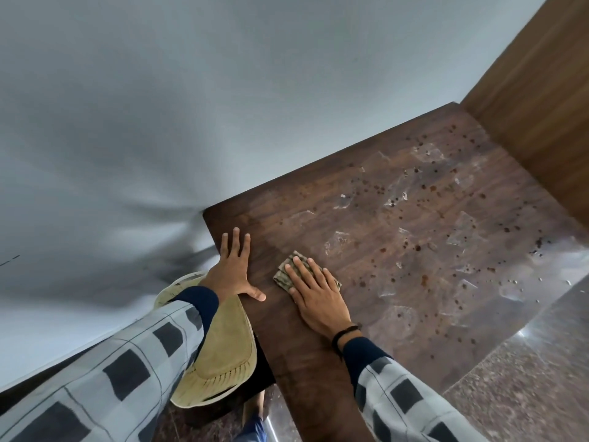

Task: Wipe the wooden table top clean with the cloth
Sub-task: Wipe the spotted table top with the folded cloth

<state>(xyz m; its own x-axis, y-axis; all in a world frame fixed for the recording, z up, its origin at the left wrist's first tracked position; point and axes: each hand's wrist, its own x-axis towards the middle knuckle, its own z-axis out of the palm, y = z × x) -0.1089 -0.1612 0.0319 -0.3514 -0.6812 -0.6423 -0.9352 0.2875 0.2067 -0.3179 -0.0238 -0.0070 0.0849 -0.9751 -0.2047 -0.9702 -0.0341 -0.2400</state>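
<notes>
I log one cloth (299, 273) at lower centre on the table top (398, 244), right hand (318, 298) flat on it (fingers splayed); left hand (234, 269) open, empty, at the edge; no writing legible.

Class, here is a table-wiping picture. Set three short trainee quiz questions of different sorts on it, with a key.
1. True or false: the right hand presses the small patterned cloth flat on the dark wooden table top.
2. Where do the reddish-brown spots lie: A) nearer the person than the cloth, B) beyond it?
3. Fill in: the left hand rests at the table's ____.

Key: 1 true; 2 B; 3 edge.
</notes>
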